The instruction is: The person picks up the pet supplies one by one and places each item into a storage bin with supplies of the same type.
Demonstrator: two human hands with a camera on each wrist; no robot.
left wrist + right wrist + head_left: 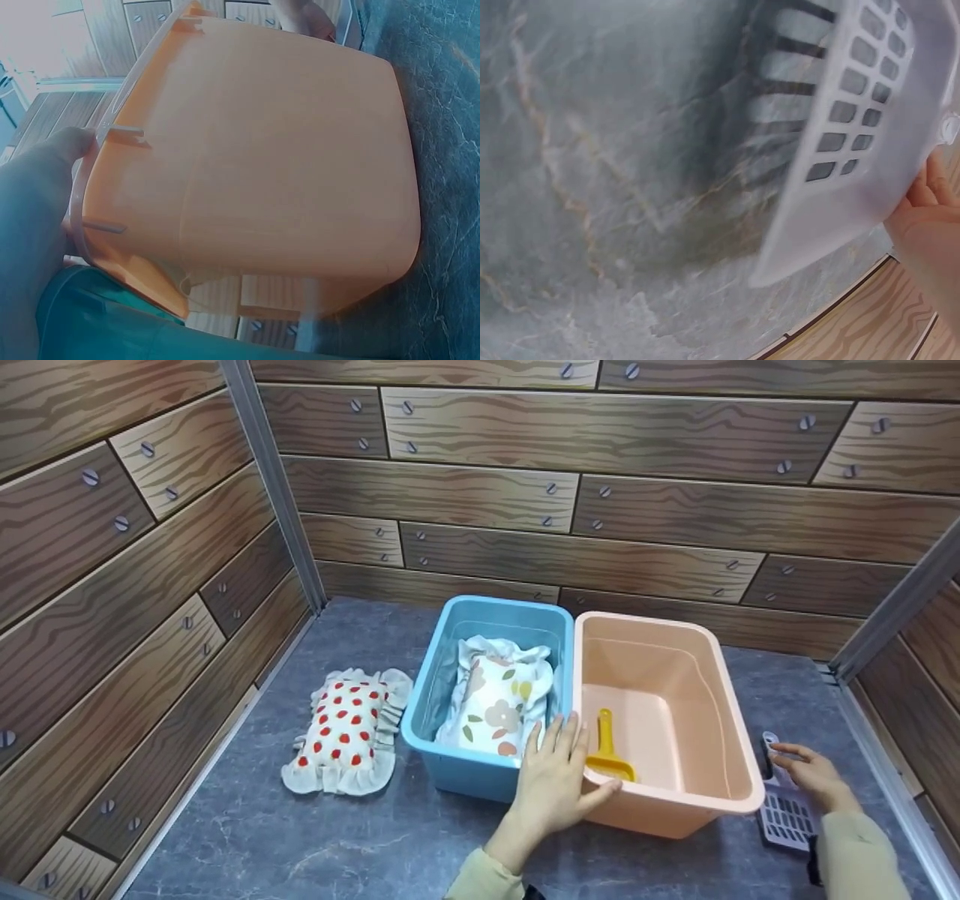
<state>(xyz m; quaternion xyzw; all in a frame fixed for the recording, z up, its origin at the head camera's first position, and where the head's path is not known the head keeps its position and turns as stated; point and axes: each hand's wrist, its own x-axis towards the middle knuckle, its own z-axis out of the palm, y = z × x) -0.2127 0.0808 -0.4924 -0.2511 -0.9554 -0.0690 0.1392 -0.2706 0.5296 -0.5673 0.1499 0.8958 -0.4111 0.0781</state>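
My left hand point(553, 780) rests over the adjoining near rims of a blue bin point(469, 776) and a peach bin point(652, 817). Its fingers are stretched out, and the thumb lies along the peach rim. To the right of the peach bin, my right hand point(816, 781) holds a pale grey slotted litter scoop point(786, 817) by its handle. The right wrist view shows the scoop point(836, 206) tilted, casting a slotted shadow on the floor. Inside the peach bin lies a yellow scoop point(606, 739); a flower-print ruffled pillow point(491, 705) fills the blue one.
Left of the blue bin, a strawberry-print pillow point(345, 727) with a white ruffle lies on the dark marbled surface point(300, 840). Wood-patterned walls point(480, 435) with metal corner strips stand at the back and both sides.
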